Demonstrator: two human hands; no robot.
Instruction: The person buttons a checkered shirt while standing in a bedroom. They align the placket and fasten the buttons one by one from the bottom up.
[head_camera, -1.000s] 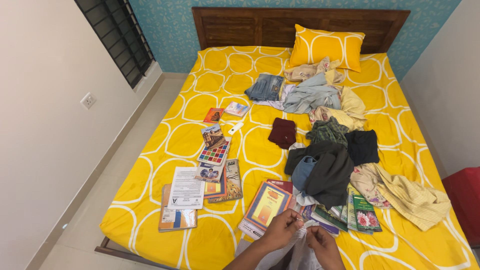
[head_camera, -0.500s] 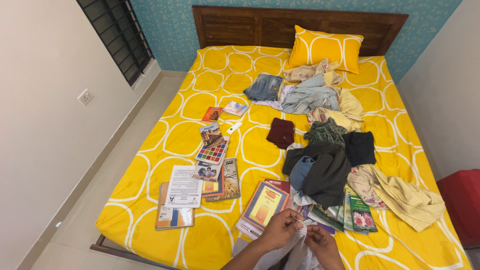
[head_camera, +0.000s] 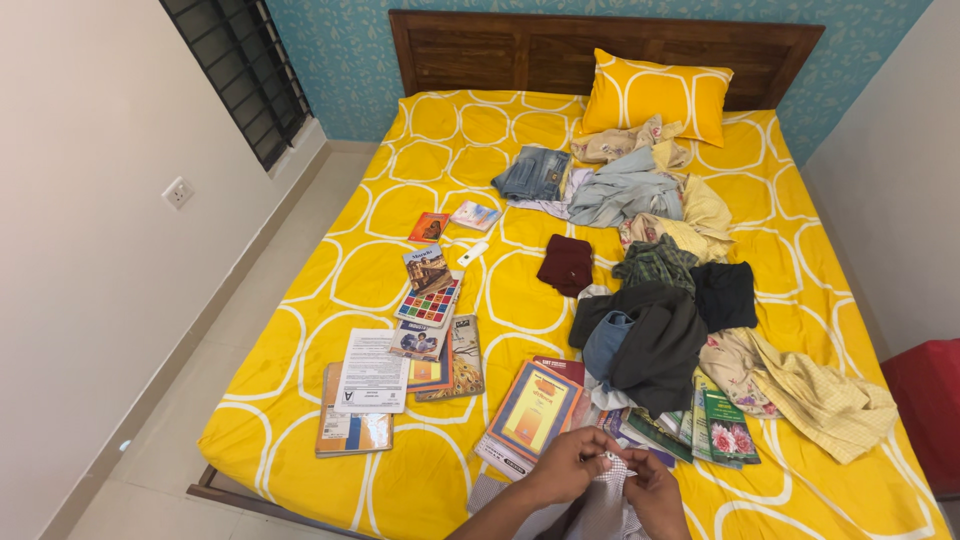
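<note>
Two hands: left hand (head_camera: 565, 465), right hand (head_camera: 650, 490) | both pinching one checked cloth (head_camera: 612, 475) | one pillow (head_camera: 655, 95)

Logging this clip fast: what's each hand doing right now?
Left hand: closed, pinching the checked cloth.
Right hand: closed, gripping the same cloth.

The sheet (head_camera: 440, 170) is smooth matt cloth, and the headboard (head_camera: 500, 55) is dark grained wood. The books (head_camera: 535, 410) have glossy paper covers. The clothes (head_camera: 650, 340) are soft, crumpled cloth.
</note>
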